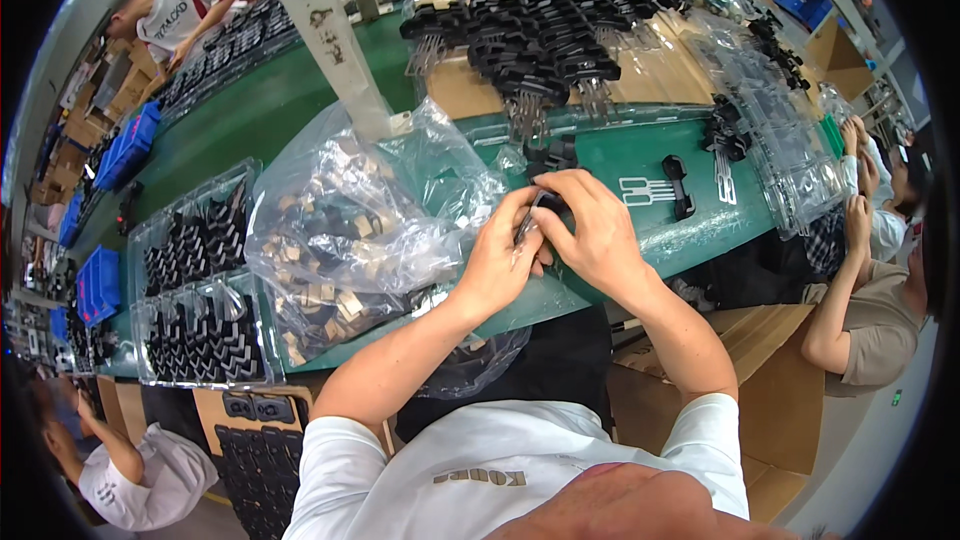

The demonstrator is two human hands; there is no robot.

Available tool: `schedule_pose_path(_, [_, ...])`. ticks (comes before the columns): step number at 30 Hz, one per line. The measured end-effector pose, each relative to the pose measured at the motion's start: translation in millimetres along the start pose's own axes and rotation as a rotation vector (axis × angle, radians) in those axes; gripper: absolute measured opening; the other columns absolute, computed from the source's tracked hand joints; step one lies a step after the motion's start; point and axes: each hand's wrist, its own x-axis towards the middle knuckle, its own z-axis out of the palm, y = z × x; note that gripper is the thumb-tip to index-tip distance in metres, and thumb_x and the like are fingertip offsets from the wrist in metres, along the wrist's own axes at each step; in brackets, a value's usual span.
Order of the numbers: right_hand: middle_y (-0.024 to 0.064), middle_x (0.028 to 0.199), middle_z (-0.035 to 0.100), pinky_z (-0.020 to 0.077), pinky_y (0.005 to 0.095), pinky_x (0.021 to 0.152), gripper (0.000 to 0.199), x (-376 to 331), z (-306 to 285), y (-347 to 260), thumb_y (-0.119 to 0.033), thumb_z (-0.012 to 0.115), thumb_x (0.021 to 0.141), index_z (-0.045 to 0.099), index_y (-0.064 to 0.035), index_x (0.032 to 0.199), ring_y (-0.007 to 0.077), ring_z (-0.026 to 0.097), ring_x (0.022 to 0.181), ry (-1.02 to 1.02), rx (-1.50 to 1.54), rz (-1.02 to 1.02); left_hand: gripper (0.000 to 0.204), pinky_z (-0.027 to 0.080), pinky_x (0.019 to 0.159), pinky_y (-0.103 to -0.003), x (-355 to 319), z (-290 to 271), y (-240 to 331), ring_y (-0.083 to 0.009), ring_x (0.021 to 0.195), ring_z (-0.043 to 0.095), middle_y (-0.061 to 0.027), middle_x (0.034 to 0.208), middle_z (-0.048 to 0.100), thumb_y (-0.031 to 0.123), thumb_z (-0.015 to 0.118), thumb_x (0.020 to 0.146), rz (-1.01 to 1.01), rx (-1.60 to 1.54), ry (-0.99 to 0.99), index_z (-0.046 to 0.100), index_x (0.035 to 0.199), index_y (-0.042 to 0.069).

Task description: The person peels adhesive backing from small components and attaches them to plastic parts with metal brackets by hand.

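My left hand [497, 258] and my right hand [597, 237] meet over the near side of the green table [660, 235]. Between their fingers they grip a small black plastic part [549, 202]; the fingers cover most of it. Just left of my left hand lies a clear plastic bag [340, 230] filled with small black and tan pieces. Right of my right hand, a black part with wire prongs [677, 187] rests on the table. A further cluster of black parts [727, 130] with prongs lies beyond it.
A large heap of black pronged parts [530, 30] covers cardboard at the back. Clear trays of black parts [200, 330] stand at left, near blue bins [98, 285]. A pale metal post [320, 30] rises ahead. An open cardboard box [760, 390] sits at right. Other people work on both sides.
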Motion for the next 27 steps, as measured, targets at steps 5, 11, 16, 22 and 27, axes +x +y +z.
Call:
schedule_pose_path(5, [0.0087, 0.085, 0.068, 0.051, 0.0335, 0.065, 0.016, 1.3, -13.8, -4.8, -0.013, 0.068, 0.09, 0.066, 0.0009, 0.097, 0.022, 0.062, 0.068, -0.238, 0.211, 0.303, 0.042, 0.049, 0.09, -0.035, 5.9, -1.5, -3.3, -0.0231, 0.102, 0.059, -0.016, 0.123, 0.058, 0.014, 0.053, 0.106, 0.114, 0.132, 0.095, 0.044, 0.145, 0.001])
schedule_pose_path(11, [0.0042, 0.076, 0.063, 0.0459, 0.0314, 0.059, 0.019, -18.9, 5.7, 0.3, -0.017, 0.065, 0.095, 0.065, 0.0009, 0.091, 0.014, 0.054, 0.063, -0.353, 0.571, 0.552, 0.048, 0.043, 0.104, -0.041, 7.2, -0.2, -0.9, -0.0279, 0.119, 0.053, -0.0184, 0.134, 0.052, 0.018, 0.058, 0.104, 0.235, 0.204, 0.048, 0.044, 0.146, 0.0])
schedule_pose_path(16, [0.0042, 0.076, 0.064, 0.0451, 0.0317, 0.06, 0.025, -9.0, -30.2, 26.8, -0.023, 0.061, 0.099, 0.066, 0.0005, 0.097, 0.015, 0.052, 0.064, -0.257, 0.331, 0.568, 0.05, 0.046, 0.1, -0.038, 5.8, 9.6, 0.3, -0.0262, 0.116, 0.054, -0.0174, 0.134, 0.052, 0.014, 0.061, 0.101, 0.286, 0.386, 0.049, 0.045, 0.146, 0.0])
schedule_pose_path(22, [0.0128, 0.083, 0.075, 0.0493, 0.036, 0.063, 0.027, 19.5, -96.8, 73.4, -0.021, 0.061, 0.095, 0.066, 0.0057, 0.101, 0.0235, 0.061, 0.063, -0.098, -0.147, 0.544, 0.043, 0.048, 0.092, -0.031, 4.6, 5.2, -3.5, -0.0194, 0.107, 0.057, -0.0147, 0.128, 0.058, 0.01, 0.061, 0.101, 0.215, 0.298, 0.104, 0.05, 0.142, 0.0])
schedule_pose_path(27, [0.0122, 0.082, 0.074, 0.0512, 0.0371, 0.065, 0.029, 26.2, -127.1, 96.6, -0.02, 0.063, 0.092, 0.068, 0.0026, 0.109, 0.0276, 0.064, 0.065, -0.151, -0.655, 0.533, 0.031, 0.05, 0.079, -0.027, 5.1, 3.2, 2.6, -0.0154, 0.092, 0.06, -0.0112, 0.112, 0.066, 0.008, 0.059, 0.101, 0.044, 0.226, -0.005, 0.06, 0.13, 0.001])
